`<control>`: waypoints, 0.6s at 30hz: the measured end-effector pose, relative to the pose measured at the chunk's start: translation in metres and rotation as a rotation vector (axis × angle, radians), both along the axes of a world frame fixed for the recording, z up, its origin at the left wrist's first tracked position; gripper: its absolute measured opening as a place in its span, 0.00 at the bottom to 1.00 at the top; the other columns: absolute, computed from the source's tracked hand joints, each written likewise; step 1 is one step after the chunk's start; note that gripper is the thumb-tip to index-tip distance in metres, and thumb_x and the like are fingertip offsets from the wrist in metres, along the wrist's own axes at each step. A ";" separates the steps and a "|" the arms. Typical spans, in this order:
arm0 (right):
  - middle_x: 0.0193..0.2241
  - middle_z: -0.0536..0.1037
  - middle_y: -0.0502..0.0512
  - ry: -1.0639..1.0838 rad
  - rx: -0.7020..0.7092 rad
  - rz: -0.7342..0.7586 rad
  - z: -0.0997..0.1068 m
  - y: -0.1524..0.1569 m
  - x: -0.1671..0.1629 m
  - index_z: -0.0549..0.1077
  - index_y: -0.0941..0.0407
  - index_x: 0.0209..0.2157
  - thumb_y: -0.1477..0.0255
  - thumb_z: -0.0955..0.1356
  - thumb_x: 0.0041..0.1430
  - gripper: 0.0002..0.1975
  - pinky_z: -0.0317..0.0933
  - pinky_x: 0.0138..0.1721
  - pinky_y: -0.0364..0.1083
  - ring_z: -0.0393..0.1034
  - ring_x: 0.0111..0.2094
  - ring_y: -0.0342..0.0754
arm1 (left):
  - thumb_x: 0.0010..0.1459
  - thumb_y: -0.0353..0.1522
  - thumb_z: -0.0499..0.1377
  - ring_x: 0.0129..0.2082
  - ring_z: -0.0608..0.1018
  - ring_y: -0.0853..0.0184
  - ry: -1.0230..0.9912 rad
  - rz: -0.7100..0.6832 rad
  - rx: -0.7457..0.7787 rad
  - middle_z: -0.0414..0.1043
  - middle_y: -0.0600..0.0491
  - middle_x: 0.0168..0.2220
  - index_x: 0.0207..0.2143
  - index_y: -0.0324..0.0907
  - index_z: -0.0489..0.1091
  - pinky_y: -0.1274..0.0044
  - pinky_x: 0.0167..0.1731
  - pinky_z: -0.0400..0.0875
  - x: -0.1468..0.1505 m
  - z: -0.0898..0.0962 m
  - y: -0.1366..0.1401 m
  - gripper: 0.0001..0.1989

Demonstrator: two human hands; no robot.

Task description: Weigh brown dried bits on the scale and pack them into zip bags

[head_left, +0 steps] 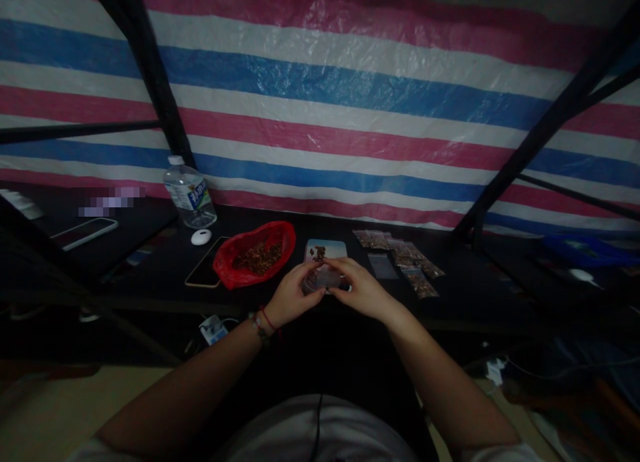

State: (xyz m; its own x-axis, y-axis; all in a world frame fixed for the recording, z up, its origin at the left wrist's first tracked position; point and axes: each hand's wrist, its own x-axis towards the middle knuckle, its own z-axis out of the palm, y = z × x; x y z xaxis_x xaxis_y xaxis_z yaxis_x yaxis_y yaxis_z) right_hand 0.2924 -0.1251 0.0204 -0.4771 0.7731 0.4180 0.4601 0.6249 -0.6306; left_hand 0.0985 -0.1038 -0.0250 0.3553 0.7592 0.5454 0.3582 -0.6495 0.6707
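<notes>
Bag near the front edge of the surface seems light, limp, slippery, best held where left hand and right hand pinch its sides.

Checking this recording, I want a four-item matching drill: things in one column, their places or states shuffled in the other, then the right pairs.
Things
1. Red bag
2. Clear bottle
3. Left hand
4. Filled packets

Places and states
A. has bracelets at its wrist
B. lie on the table, on the far side of the right hand from the other hand
C. open, with brown bits inside
D. upright, capped, in front of the striped sheet

Right pairs: 1-C, 2-D, 3-A, 4-B
</notes>
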 end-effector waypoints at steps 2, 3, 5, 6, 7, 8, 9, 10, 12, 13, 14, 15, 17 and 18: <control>0.53 0.68 0.58 -0.019 -0.010 -0.009 -0.002 0.003 0.004 0.63 0.51 0.57 0.80 0.66 0.51 0.31 0.64 0.49 0.50 0.64 0.53 0.50 | 0.50 0.34 0.61 0.46 0.74 0.59 0.002 0.000 -0.006 0.70 0.45 0.47 0.51 0.41 0.65 0.66 0.48 0.69 -0.001 0.000 0.001 0.25; 0.52 0.68 0.58 -0.017 -0.012 -0.029 -0.005 0.008 0.008 0.63 0.51 0.57 0.80 0.66 0.51 0.31 0.64 0.49 0.50 0.64 0.52 0.50 | 0.51 0.35 0.61 0.45 0.74 0.60 -0.001 -0.003 -0.012 0.71 0.45 0.47 0.52 0.41 0.65 0.66 0.47 0.69 -0.002 0.000 0.002 0.25; 0.50 0.69 0.59 0.004 -0.006 -0.121 -0.015 0.022 0.021 0.64 0.53 0.55 0.80 0.66 0.49 0.29 0.64 0.48 0.50 0.66 0.50 0.50 | 0.52 0.36 0.60 0.44 0.75 0.61 -0.028 0.005 -0.040 0.71 0.46 0.45 0.52 0.40 0.64 0.67 0.47 0.69 -0.004 -0.003 0.006 0.24; 0.49 0.70 0.59 0.017 0.001 -0.190 -0.022 0.031 0.029 0.66 0.55 0.54 0.79 0.66 0.49 0.28 0.64 0.47 0.50 0.67 0.49 0.50 | 0.53 0.36 0.59 0.44 0.75 0.61 -0.050 0.018 -0.064 0.72 0.46 0.45 0.51 0.40 0.65 0.67 0.47 0.69 -0.006 -0.005 0.009 0.23; 0.48 0.71 0.60 0.033 0.004 -0.278 -0.031 0.041 0.038 0.68 0.56 0.52 0.78 0.67 0.49 0.25 0.65 0.46 0.49 0.68 0.48 0.50 | 0.54 0.36 0.58 0.44 0.75 0.61 -0.079 0.038 -0.090 0.72 0.46 0.45 0.51 0.39 0.65 0.67 0.47 0.69 -0.008 -0.007 0.013 0.22; 0.47 0.71 0.60 0.044 0.004 -0.388 -0.041 0.052 0.048 0.69 0.57 0.50 0.76 0.68 0.49 0.23 0.65 0.45 0.50 0.68 0.47 0.50 | 0.55 0.36 0.57 0.45 0.74 0.61 -0.106 0.063 -0.116 0.72 0.46 0.46 0.50 0.38 0.65 0.67 0.47 0.69 -0.009 -0.008 0.016 0.21; 0.45 0.73 0.61 0.026 -0.007 -0.493 -0.051 0.061 0.058 0.69 0.58 0.48 0.75 0.68 0.49 0.22 0.65 0.44 0.50 0.69 0.45 0.51 | 0.55 0.37 0.56 0.45 0.74 0.61 -0.127 0.085 -0.136 0.72 0.45 0.46 0.49 0.38 0.65 0.67 0.47 0.68 -0.011 -0.010 0.020 0.20; 0.43 0.74 0.61 -0.009 -0.020 -0.591 -0.061 0.069 0.067 0.70 0.60 0.48 0.75 0.68 0.49 0.21 0.64 0.45 0.51 0.70 0.44 0.51 | 0.56 0.37 0.56 0.45 0.74 0.62 -0.138 0.102 -0.151 0.72 0.46 0.46 0.49 0.38 0.65 0.68 0.47 0.68 -0.013 -0.012 0.023 0.20; 0.42 0.75 0.61 -0.120 -0.038 -0.702 -0.077 0.080 0.081 0.70 0.60 0.47 0.74 0.69 0.49 0.21 0.63 0.46 0.52 0.70 0.44 0.52 | 0.55 0.37 0.56 0.43 0.75 0.62 -0.138 0.135 -0.155 0.72 0.46 0.45 0.49 0.38 0.65 0.68 0.47 0.69 -0.016 -0.016 0.029 0.21; 0.41 0.76 0.61 -0.182 -0.044 -0.731 -0.083 0.082 0.085 0.70 0.60 0.47 0.74 0.69 0.49 0.20 0.62 0.47 0.51 0.70 0.43 0.52 | 0.54 0.37 0.57 0.42 0.75 0.62 -0.133 0.152 -0.149 0.72 0.46 0.44 0.50 0.38 0.65 0.68 0.46 0.69 -0.017 -0.018 0.031 0.22; 0.41 0.75 0.61 -0.241 -0.037 -0.749 -0.087 0.083 0.088 0.70 0.60 0.47 0.74 0.69 0.49 0.21 0.61 0.48 0.51 0.70 0.44 0.53 | 0.53 0.38 0.58 0.42 0.75 0.62 -0.129 0.169 -0.142 0.72 0.46 0.44 0.50 0.38 0.65 0.68 0.46 0.69 -0.017 -0.021 0.033 0.22; 0.43 0.75 0.61 -0.292 -0.017 -0.768 -0.088 0.083 0.089 0.70 0.59 0.48 0.74 0.69 0.48 0.22 0.60 0.49 0.52 0.69 0.45 0.54 | 0.52 0.38 0.59 0.41 0.75 0.62 -0.130 0.183 -0.134 0.72 0.46 0.43 0.50 0.38 0.65 0.68 0.45 0.69 -0.018 -0.023 0.036 0.24; 0.47 0.72 0.63 -0.347 0.055 -0.812 -0.084 0.082 0.086 0.68 0.59 0.51 0.73 0.69 0.48 0.25 0.57 0.52 0.54 0.66 0.49 0.56 | 0.51 0.38 0.61 0.40 0.75 0.62 -0.143 0.193 -0.129 0.72 0.47 0.42 0.51 0.38 0.64 0.68 0.44 0.70 -0.018 -0.030 0.039 0.26; 0.48 0.71 0.63 -0.350 0.094 -0.817 -0.080 0.081 0.083 0.68 0.58 0.52 0.72 0.69 0.48 0.26 0.55 0.53 0.55 0.64 0.51 0.56 | 0.51 0.38 0.61 0.40 0.76 0.62 -0.153 0.185 -0.134 0.72 0.47 0.42 0.52 0.39 0.63 0.68 0.44 0.70 -0.019 -0.033 0.041 0.27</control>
State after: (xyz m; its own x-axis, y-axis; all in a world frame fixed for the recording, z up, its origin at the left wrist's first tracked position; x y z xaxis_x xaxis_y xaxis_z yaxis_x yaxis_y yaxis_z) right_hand 0.3756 -0.0439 -0.0592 0.0953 0.8976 0.4303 0.9409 0.0599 -0.3332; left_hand 0.0799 -0.0625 -0.0579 0.1247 0.8725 0.4725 0.3502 -0.4843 0.8018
